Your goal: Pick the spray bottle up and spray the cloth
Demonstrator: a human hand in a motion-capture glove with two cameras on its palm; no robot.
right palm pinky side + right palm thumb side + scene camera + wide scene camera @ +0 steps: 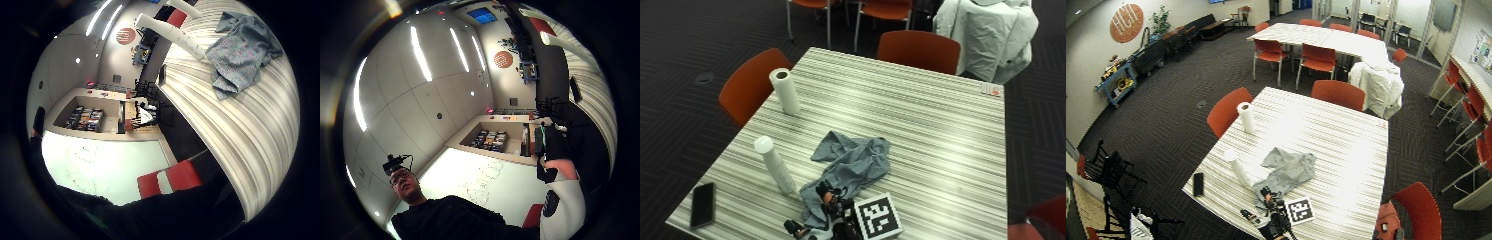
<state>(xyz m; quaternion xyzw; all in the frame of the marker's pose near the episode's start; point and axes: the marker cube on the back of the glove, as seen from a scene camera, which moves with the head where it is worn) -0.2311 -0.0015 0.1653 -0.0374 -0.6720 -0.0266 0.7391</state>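
A tall white spray bottle [775, 166] stands upright on the striped table [939, 140], near its front left corner. Just right of it lies a crumpled blue-grey cloth [853, 165]. My gloved right hand [823, 212] is at the table's near edge, by the cloth's near end and right of the bottle, holding nothing. The little finger side palm view looks along the tabletop at the cloth [242, 50] and the bottle [170, 31], both well away from the palm. The wide view shows the same layout: bottle [1240, 172], cloth [1289, 172], hand [1272, 212].
A paper towel roll [785, 91] stands upright farther back on the left. A black phone [702, 204] lies at the front left corner. A small card [991, 89] sits at the far right edge. Orange chairs [746, 90] surround the table.
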